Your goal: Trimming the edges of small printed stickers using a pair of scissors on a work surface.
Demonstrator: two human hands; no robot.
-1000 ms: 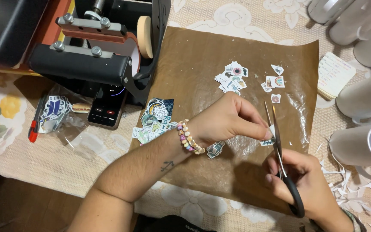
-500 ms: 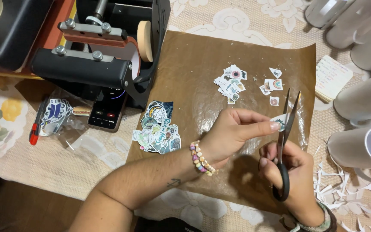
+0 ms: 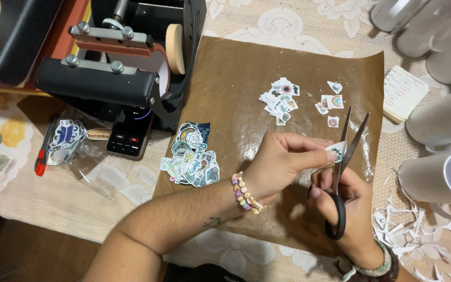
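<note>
My left hand (image 3: 283, 159) pinches a small sticker cutout (image 3: 336, 152) between thumb and fingers, over a brown sheet of baking paper (image 3: 236, 94). My right hand (image 3: 348, 206) grips black-handled scissors (image 3: 343, 172), blades parted around the sticker's edge. A beaded bracelet sits on my left wrist. A pile of uncut stickers (image 3: 191, 156) lies on the paper's left edge. Trimmed stickers (image 3: 280, 99) lie in a cluster further up the paper, with a few more (image 3: 330, 102) to their right.
A black and red mug heat press (image 3: 110, 62) stands at the upper left, with a phone (image 3: 129, 133) and a plastic bag of stickers (image 3: 66, 138) in front of it. White mugs (image 3: 444, 172) crowd the right edge. Paper scraps (image 3: 418, 237) litter the lower right. A notepad (image 3: 400, 91) lies upper right.
Both hands rose from the paper's lower part toward its middle. The scissors swung upright and their blades parted at the sticker, which my left hand turned.
</note>
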